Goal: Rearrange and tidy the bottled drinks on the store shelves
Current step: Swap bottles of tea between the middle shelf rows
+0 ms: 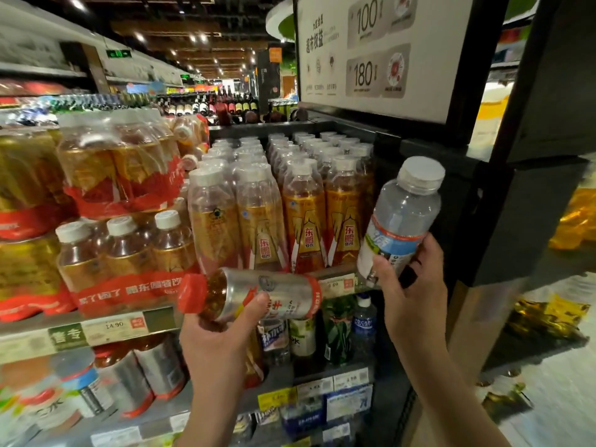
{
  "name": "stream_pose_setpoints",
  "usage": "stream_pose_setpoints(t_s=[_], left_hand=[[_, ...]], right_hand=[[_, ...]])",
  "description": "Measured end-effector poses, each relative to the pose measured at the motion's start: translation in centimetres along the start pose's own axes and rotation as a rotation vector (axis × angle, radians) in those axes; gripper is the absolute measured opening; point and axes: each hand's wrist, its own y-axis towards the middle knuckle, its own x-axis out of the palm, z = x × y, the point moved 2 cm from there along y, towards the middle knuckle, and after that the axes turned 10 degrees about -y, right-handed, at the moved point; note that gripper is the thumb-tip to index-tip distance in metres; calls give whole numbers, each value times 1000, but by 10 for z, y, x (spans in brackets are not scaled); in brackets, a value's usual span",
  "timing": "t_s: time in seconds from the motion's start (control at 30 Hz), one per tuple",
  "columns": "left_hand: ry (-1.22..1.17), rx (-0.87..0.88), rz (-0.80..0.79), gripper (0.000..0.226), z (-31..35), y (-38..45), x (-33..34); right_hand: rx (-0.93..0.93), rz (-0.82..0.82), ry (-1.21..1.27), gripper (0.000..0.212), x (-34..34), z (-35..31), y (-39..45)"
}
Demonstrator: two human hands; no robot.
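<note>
Left hand (pixel 222 330): grips red-capped amber bottle (pixel 251 293) sideways, cap toward 9 o'clock.
Right hand (pixel 409 285): holds clear water bottle (pixel 400 217), tilted toward 1 o'clock.

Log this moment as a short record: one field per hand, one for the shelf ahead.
left hand: grips silver-labelled bottle, lying sideways, red cap pointing left
right hand: grips clear water bottle, nearly upright, white cap on top
shelf ahead: rows of amber drink bottles with white caps, upright
shelf edge: price tags
</note>
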Motion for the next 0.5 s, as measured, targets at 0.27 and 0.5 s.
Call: stream_pose_setpoints(t_s=[0.27,0.5], left_hand=[[74,2,85,63,-9,-14,-60],[150,15,118,56,-11,-11,-141]], right_hand=[[142,-198,210,47,12,18,-73],[363,-509,161,62,73,19,-161]])
